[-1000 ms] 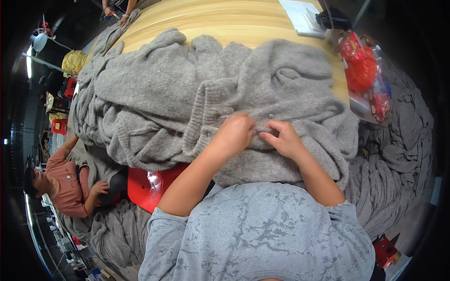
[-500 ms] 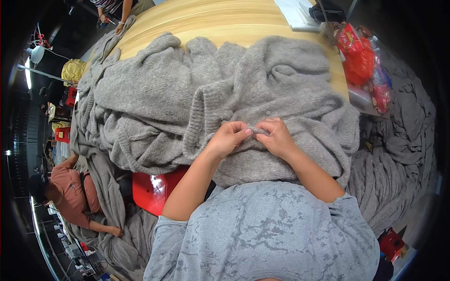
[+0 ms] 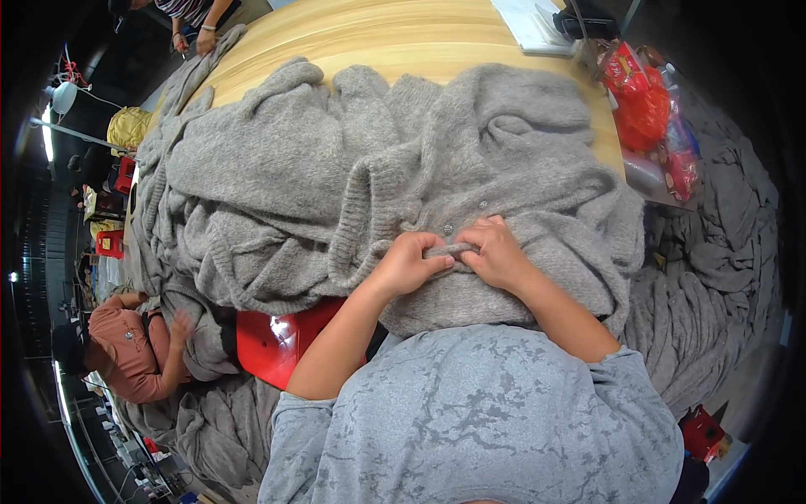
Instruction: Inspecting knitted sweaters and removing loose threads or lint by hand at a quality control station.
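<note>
A grey knitted cardigan (image 3: 537,189) lies spread in folds along the near edge of the table. My left hand (image 3: 414,265) pinches a rolled edge of its knit between thumb and fingers. Close beside it, my right hand (image 3: 495,250) grips the same edge, thumb pressed on it. A short strip of knit shows between the two hands. Just beyond them a shiny round button (image 3: 447,229) sits on the fabric, and a second button (image 3: 483,204) lies further up. A ribbed band (image 3: 363,206) stands up in a fold to the left.
More grey knitwear (image 3: 252,160) covers the table's left part. A red stool (image 3: 281,340) stands below the table edge. Red plastic bags (image 3: 642,101) and white papers (image 3: 529,25) lie at right. One co-worker (image 3: 134,344) sits at left, another (image 3: 197,21) stands at far left.
My hands have drawn slightly nearer me with the knit edge, and a second button now shows. The seated co-worker has raised a hand from the grey fabric.
</note>
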`<state>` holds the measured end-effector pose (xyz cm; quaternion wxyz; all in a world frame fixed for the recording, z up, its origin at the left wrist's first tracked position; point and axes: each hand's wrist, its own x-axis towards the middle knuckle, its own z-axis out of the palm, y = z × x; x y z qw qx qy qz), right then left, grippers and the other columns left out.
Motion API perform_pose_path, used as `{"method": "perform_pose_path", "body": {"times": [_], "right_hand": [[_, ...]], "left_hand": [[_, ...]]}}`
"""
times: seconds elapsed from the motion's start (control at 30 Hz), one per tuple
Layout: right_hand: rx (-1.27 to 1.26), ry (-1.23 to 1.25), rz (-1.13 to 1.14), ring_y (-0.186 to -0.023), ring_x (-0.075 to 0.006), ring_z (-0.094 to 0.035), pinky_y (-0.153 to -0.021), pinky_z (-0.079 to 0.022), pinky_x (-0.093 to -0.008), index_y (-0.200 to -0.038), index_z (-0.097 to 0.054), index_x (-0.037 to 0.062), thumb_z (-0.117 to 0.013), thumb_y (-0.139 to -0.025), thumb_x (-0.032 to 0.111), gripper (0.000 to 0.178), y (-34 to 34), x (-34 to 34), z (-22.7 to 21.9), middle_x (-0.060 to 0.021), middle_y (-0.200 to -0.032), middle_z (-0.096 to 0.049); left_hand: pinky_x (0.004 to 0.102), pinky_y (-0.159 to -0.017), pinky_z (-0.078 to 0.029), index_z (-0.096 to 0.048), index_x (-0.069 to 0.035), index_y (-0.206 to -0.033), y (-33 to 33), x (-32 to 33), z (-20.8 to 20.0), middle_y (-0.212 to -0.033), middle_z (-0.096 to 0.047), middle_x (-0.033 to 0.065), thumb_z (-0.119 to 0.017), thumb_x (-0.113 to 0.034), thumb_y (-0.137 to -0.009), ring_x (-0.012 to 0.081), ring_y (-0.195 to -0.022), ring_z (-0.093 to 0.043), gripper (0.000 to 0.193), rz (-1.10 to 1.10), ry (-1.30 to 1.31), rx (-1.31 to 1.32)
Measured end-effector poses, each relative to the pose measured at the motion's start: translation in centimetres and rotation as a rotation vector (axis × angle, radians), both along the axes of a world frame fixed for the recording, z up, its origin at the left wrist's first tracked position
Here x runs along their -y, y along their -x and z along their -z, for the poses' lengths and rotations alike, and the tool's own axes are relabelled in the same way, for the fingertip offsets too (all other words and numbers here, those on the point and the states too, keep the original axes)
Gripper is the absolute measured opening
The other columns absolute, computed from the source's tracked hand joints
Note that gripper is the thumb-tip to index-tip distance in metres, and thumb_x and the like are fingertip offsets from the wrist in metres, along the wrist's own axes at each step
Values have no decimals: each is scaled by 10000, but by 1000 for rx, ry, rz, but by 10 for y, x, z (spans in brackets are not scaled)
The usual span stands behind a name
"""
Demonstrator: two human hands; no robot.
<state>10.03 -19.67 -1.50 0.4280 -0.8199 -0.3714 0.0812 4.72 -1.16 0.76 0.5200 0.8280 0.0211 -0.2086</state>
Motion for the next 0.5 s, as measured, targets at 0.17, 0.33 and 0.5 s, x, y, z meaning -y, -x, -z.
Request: {"method": "perform_pose_path", "body": {"times": [0.17, 0.33, 0.5], "right_hand": [[-75, -28, -66, -790, -277, -552, -752, -416, -371, -915, -608, 26, -610, -736, 98, 192, -23, 5, -19, -129, -831, -563], [49, -3, -83, -804, -317, -571, -701, -462, -394, -863, -606, 17, -600, -762, 77, 118, -38, -15, -1, -136, -851, -564], [39, 156, -59, -807, -321, -584, -691, -469, -407, -824, -615, 34, -632, -742, 88, 100, -34, -21, 4, -128, -838, -563]], "left_hand": [[352, -604, -431, -565, 1, -900, 11, 6, 13, -803, -562, 115, -648, -80, -759, 265, -708, -549, 183, 17, -132, 452], [405, -625, -457, -559, -16, -887, 9, 14, 12, -847, -538, 135, -616, -58, -751, 341, -757, -567, 153, 17, -259, 506], [392, -596, -473, -558, -11, -871, 8, 17, 25, -840, -557, 114, -611, -5, -715, 315, -725, -579, 165, -39, -399, 666]]}}
